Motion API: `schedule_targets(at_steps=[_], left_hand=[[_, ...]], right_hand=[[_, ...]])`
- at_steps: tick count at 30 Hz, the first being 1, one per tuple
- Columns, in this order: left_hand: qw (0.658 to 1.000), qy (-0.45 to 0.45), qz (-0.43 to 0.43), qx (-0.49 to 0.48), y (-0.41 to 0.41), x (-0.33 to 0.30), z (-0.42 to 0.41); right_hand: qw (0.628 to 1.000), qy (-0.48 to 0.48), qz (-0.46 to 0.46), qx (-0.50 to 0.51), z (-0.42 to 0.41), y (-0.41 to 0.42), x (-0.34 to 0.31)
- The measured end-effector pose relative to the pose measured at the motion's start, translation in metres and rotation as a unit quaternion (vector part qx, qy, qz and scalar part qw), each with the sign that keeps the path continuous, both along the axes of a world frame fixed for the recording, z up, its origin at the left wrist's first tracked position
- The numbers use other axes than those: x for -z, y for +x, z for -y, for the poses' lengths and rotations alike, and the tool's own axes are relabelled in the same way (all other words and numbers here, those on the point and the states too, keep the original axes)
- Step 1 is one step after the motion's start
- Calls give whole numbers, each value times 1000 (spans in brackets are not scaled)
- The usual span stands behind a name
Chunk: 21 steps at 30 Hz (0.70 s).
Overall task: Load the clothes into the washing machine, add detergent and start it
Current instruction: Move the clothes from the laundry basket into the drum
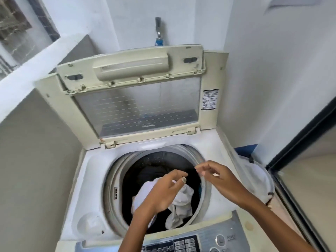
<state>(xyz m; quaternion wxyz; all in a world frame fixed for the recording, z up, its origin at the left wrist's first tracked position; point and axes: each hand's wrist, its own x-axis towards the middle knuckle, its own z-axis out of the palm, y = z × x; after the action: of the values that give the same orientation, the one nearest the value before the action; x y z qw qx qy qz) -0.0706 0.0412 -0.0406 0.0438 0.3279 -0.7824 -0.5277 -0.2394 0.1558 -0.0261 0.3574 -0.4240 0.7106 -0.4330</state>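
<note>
There's a metal tap (158, 31) with a blue fitting on the white wall (272, 51) behind, a white ledge (36, 60) slanting past a window on the left, a dark-framed door (300, 142) on the right, and something blue (245, 149) low down beside it.

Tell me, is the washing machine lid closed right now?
No, the lid stands folded upright behind the open drum.

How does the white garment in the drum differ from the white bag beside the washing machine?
The white garment lies crumpled inside the drum, on dark clothes; the white bag sits outside, right of the machine. The garment is partly hidden by the left hand; the bag is in plain view. Both are white fabric.
</note>
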Motion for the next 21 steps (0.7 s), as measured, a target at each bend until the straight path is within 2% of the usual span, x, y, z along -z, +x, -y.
schedule_targets(at_steps=[3, 6, 12, 16, 21], left_hand=[[999, 15, -28, 24, -34, 3, -23], [995, 71, -45, 60, -81, 2, -50], [978, 112, -51, 168, -199, -3, -98], [961, 127, 29, 244, -274, 13, -128], [929, 180, 185, 263, -360, 73, -150]], right_hand=[[997, -2, 19, 78, -30, -26, 10], [986, 0, 52, 159, -66, -61, 16], [957, 20, 83, 278, -116, -157, 49], [934, 50, 122, 331, -128, -223, 84], [921, 149, 139, 333, -130, -299, 169]])
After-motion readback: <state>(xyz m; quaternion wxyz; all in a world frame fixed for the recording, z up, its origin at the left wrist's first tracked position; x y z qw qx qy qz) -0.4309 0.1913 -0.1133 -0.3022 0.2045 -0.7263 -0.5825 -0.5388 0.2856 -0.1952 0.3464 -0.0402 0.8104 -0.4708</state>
